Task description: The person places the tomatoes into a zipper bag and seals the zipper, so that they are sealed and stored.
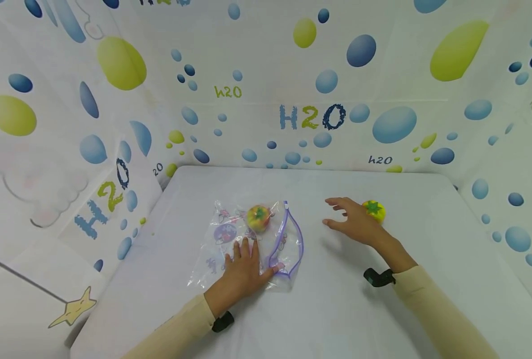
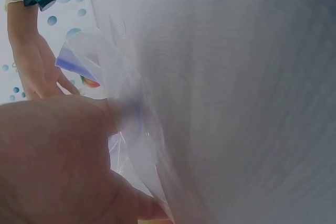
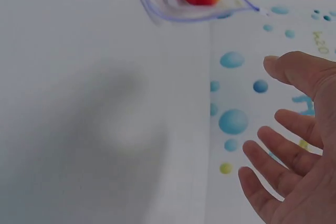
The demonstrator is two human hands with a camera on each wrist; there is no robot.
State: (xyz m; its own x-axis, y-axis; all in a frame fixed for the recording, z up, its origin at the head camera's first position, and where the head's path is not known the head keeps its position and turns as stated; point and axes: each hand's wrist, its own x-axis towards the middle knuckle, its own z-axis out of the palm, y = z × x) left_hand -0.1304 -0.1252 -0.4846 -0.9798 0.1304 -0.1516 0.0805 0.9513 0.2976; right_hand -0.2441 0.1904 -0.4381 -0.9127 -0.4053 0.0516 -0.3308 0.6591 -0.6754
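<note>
A clear plastic zip bag [image 1: 212, 254] with a purple zip edge lies on the table, its mouth gaping toward the right. Inside it sits a red-and-yellow fruit [image 1: 259, 218] with a green leafy top, also visible past the zip edge in the right wrist view. My left hand [image 1: 242, 274] rests on the bag with fingers spread, its thumb at the zip edge. Above the table, right of the bag, my right hand [image 1: 355, 219] hovers with fingers apart and holds nothing. Just behind it is a yellow fruit [image 1: 376, 211] with a green leafy top, partly hidden by that hand.
A white cloth covers the table [image 1: 310, 319]. Behind it and at both sides hang white curtains [image 1: 266, 65] printed with blue and green spots and H2O lettering. Each wrist wears a dark camera strap [image 1: 378, 277].
</note>
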